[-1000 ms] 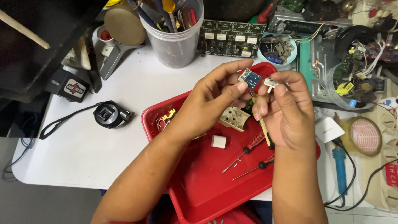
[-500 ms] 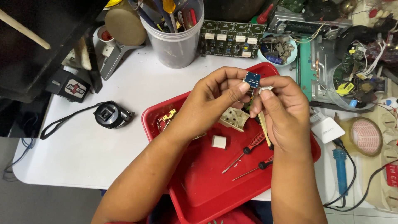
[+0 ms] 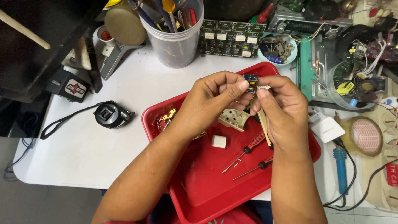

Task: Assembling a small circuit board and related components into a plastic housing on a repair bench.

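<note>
Circuit board (image 3: 251, 77), small and blue, sits pinched between my two hands above the red tray (image 3: 199, 182). Nearest me, both forearms rise from the bottom edge and converge. My left hand (image 3: 211, 101) curls closed, thumb and forefinger gripping the board's left side. My right hand (image 3: 282, 112) closes on its right edge, a pale stick (image 3: 263, 124) tucked under the fingers. Beyond stands a clear tub (image 3: 176, 39) of tools.
</note>
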